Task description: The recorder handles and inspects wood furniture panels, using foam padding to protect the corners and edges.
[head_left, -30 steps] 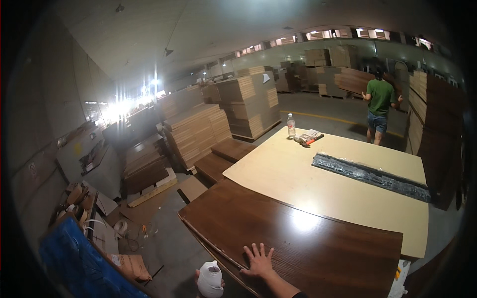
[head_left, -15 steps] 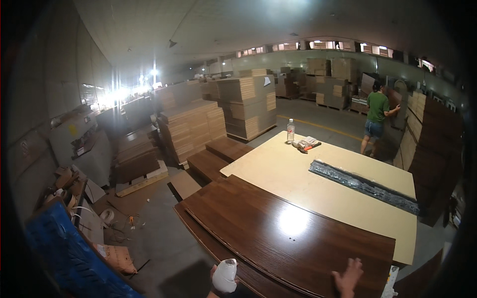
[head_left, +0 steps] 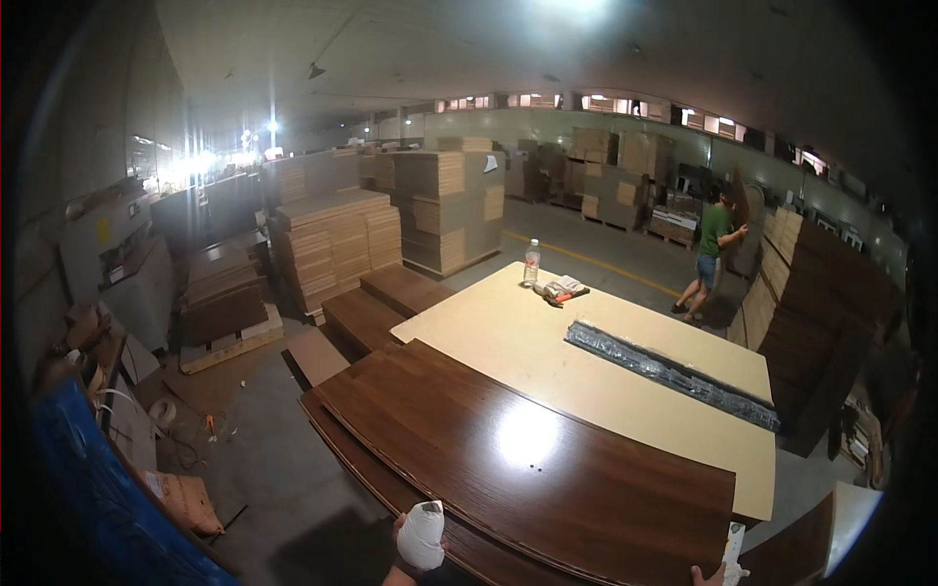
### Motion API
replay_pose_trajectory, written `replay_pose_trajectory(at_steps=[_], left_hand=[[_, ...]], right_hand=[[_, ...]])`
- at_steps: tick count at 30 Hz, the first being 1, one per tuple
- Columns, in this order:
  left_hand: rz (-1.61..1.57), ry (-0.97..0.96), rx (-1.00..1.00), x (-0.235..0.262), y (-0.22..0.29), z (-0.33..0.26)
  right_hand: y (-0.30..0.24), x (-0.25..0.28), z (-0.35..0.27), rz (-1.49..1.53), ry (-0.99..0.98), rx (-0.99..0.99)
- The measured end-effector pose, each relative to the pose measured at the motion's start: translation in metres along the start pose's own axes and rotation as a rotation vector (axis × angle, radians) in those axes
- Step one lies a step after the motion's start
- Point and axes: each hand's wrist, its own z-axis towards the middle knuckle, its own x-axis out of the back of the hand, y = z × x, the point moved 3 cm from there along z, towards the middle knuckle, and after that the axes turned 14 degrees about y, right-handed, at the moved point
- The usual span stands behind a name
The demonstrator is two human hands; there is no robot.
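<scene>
I'm seeing the left hand point(head_left: 420, 535) showing at the bottom edge, wrapped in white cloth or a glove, sitting against the near edge of the dark brown glossy wood-grain panel point(head_left: 528, 469); can't tell how its fingers are set. The right hand point(head_left: 705, 573) is barely peeking in at the bottom right edge, touching the same panel's near right corner beside a thin white strip point(head_left: 733, 552); too little is showing to tell its grip. The dark panel is lying flat on top of a stack of similar panels, a ceiling light glaring off its middle. Just beyond it, a pale cream flat board point(head_left: 586, 361) is lying on the bench-height stack, carrying a clear plastic bottle point(head_left: 532, 262), a small bundle of red and white items point(head_left: 562, 289) and a long black plastic-wrapped strip point(head_left: 669, 374). A person in a green shirt point(head_left: 711, 252) is standing far right by tall dark panel stacks point(head_left: 821, 313). Light cardboard-coloured board stacks point(head_left: 337, 244) are filling the left floor.
</scene>
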Motion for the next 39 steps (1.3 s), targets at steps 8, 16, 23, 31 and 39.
replay_pose_trajectory(at_steps=[8, 16, 23, 31, 39], left_hand=[[-0.003, -0.038, -0.019, -0.011, 0.009, 0.021], [0.215, -0.055, -0.159, -0.063, 0.003, 0.053], [0.184, -0.166, -0.08, -0.081, 0.001, 0.083], [0.12, -0.17, 0.025, -0.071, -0.004, 0.116], [0.072, -0.123, 0.118, -0.063, -0.01, 0.112]], right_hand=[[-0.034, 0.03, -0.013, 0.068, -0.101, 0.004], [-0.036, 0.021, -0.024, 0.041, 0.04, -0.075], [-0.03, 0.011, -0.026, -0.156, -0.06, -0.282], [0.014, -0.022, -0.01, -0.087, 0.005, -0.211], [-0.012, 0.002, -0.035, -0.164, 0.102, -0.057]])
